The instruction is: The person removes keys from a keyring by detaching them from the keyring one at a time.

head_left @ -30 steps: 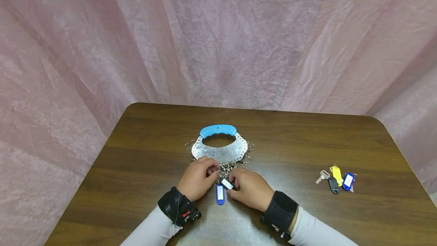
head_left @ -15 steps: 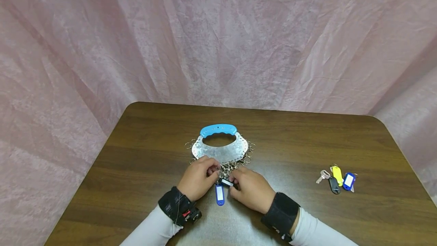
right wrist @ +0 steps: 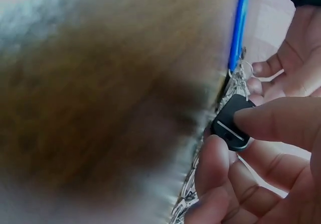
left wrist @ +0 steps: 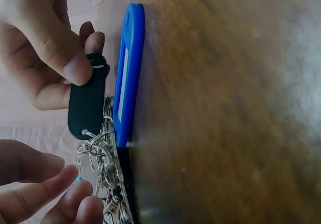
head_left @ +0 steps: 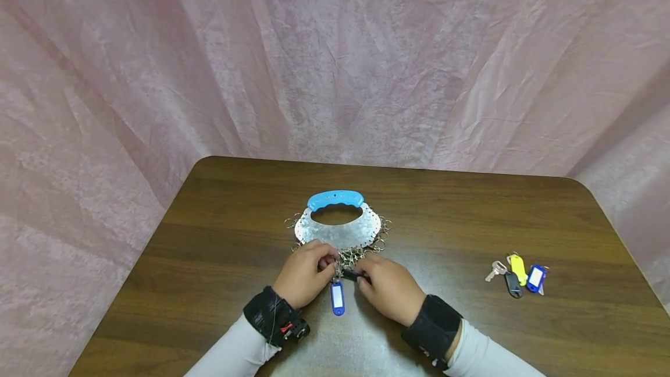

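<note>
On the table lies a silver crescent-shaped metal plate [head_left: 337,234] with a light-blue handle [head_left: 335,198] and many metal rings [head_left: 348,259] round its edge. My left hand [head_left: 306,272] pinches a small metal ring at the plate's near edge. Between thumb and fingers, my right hand [head_left: 389,287] holds a black key tag [left wrist: 86,101], its ring linked in among the others in the left wrist view. A blue key tag [head_left: 337,298] with a white label hangs from the near edge, between the hands. Fingers partly hide the lower rings.
Off to the right on the wooden table [head_left: 220,231] lie a silver key [head_left: 495,270], a yellow key tag [head_left: 517,268], another black key tag [head_left: 513,285] and another blue key tag [head_left: 536,278]. A pink curtain [head_left: 335,63] hangs behind the table.
The black key tag has turned in my right hand, so its white label no longer shows in the head view. My left hand stays in place.
</note>
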Action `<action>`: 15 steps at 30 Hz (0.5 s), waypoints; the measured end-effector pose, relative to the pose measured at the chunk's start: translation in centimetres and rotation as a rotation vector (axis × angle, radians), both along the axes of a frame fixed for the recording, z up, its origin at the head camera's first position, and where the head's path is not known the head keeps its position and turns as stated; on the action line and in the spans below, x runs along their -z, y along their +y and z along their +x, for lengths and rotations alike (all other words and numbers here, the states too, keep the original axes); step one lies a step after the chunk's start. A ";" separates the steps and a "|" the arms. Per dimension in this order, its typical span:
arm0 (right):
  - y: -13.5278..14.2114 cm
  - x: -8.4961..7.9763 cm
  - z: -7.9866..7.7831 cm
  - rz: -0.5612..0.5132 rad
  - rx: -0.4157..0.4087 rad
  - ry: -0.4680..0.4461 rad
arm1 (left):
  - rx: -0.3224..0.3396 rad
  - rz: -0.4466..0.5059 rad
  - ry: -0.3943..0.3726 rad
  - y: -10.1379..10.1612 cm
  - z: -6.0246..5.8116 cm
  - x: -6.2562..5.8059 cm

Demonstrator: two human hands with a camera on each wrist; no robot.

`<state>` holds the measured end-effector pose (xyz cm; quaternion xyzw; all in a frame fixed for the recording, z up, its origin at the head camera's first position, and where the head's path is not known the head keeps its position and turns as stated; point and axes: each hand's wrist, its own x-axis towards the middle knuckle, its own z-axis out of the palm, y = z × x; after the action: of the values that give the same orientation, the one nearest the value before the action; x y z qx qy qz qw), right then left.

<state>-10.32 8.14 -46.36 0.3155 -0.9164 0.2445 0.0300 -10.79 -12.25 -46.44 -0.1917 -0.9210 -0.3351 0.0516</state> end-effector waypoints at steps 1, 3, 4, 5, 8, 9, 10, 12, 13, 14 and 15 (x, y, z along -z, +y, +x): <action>0.1 0.0 0.0 -0.005 0.006 -0.006 | 0.001 -0.003 -0.001 0.0 0.0 0.0; 0.2 -0.1 -0.1 -0.015 0.019 -0.020 | 0.001 -0.010 -0.001 0.0 0.0 0.0; 0.2 -0.2 -0.1 -0.021 0.025 -0.028 | 0.002 -0.013 0.000 0.0 0.0 0.0; 0.3 -0.3 -0.1 -0.025 0.032 -0.036 | 0.003 -0.015 0.001 0.0 0.0 0.0; 0.4 -0.5 -0.2 -0.043 0.049 -0.055 | 0.008 -0.018 0.005 0.0 -0.1 -0.1; 0.4 -0.5 -0.2 -0.050 0.053 -0.061 | 0.011 -0.017 0.005 0.0 -0.1 -0.1; 0.5 -0.6 -0.2 -0.058 0.057 -0.065 | 0.013 -0.017 0.006 0.0 -0.1 -0.1; 0.6 -0.6 -0.2 -0.075 0.062 -0.072 | 0.015 -0.018 0.002 0.0 0.0 0.0; 0.6 -0.6 -0.2 -0.085 0.065 -0.077 | 0.016 -0.017 0.001 0.0 0.0 0.0; 0.6 -0.7 -0.2 -0.093 0.068 -0.079 | 0.015 -0.018 -0.001 0.0 0.0 0.0; 0.7 -0.7 -0.2 -0.101 0.071 -0.084 | 0.015 -0.020 -0.002 0.0 0.0 0.0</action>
<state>-10.54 8.83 -45.67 0.2704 -0.9140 0.3021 0.0160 -10.80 -12.26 -46.45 -0.1987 -0.9229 -0.3265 0.0460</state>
